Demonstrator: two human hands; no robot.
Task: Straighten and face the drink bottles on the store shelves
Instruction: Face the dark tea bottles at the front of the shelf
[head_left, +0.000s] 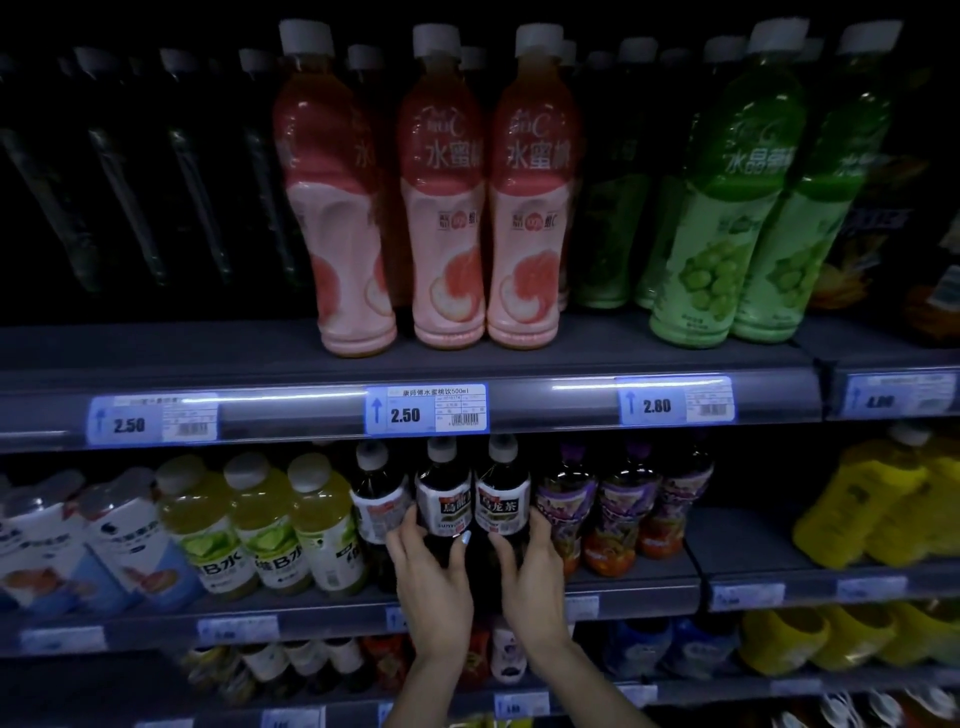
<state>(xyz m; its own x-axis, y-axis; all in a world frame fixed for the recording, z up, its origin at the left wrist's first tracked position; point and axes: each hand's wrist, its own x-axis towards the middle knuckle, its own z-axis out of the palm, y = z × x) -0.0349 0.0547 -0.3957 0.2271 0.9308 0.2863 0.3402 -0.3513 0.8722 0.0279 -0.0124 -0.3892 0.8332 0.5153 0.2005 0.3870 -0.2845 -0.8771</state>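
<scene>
Head cam: both hands were on the middle shelf (613, 597), left hand (434, 577) wrapped round one dark tea bottle (443, 501), right hand (530, 571) cupping its neighbour (503, 499). Full bottles like these probably felt heavyish with slick labels, so gripping low on the body looked smartest.

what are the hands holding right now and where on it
Two dark tea bottles on the second shelf: the left hand grips the left tea bottle low on its body; the right hand grips the right tea bottle likewise.
</scene>
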